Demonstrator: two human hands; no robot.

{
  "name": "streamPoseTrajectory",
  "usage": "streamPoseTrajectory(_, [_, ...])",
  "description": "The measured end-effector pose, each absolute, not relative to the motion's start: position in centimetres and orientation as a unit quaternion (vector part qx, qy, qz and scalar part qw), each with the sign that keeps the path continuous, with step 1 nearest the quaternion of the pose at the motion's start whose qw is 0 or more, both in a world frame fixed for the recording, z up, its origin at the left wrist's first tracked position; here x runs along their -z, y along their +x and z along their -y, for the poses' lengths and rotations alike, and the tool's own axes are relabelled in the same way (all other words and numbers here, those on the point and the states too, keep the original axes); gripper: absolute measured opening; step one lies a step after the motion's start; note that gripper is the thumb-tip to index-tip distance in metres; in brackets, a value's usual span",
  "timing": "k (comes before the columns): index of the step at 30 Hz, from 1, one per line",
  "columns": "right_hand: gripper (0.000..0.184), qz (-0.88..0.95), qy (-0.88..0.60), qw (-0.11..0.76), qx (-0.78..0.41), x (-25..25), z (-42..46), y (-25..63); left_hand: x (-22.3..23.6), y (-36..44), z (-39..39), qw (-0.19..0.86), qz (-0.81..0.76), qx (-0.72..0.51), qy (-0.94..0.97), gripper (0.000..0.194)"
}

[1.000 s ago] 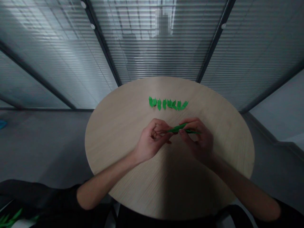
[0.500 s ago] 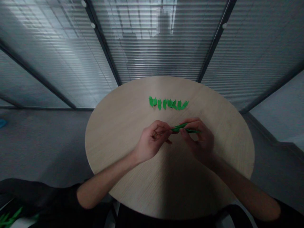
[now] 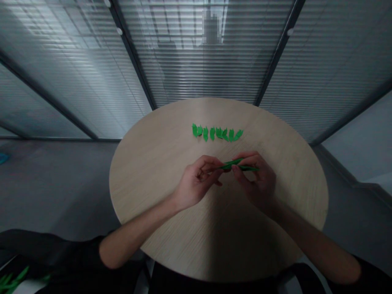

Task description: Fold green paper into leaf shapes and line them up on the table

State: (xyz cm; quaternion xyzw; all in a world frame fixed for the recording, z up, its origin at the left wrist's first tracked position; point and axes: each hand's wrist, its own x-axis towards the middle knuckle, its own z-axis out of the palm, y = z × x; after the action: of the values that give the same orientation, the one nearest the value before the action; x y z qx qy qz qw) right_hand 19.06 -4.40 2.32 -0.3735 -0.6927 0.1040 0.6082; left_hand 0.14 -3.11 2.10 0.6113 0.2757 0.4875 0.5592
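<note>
Pinching a thin green piece (image 3: 229, 164), probably light, easily creased and best held by its ends, the left hand (image 3: 196, 181) and right hand (image 3: 259, 181) sit close mid-frame.

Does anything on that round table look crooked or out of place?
Slightly: in the row of green pieces, the rightmost piece slants sideways while most others lie straighter, and the gaps are uneven. Nothing looks spilled.
</note>
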Motion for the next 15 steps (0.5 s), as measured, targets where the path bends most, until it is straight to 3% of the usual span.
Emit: streamPoseTrajectory(15, [0.014,0.714,-0.360,0.592,-0.101,-2.22,4.47,18.84,-2.18,0.42,3.16,0.555,-0.283,-0.497,0.604,0.027])
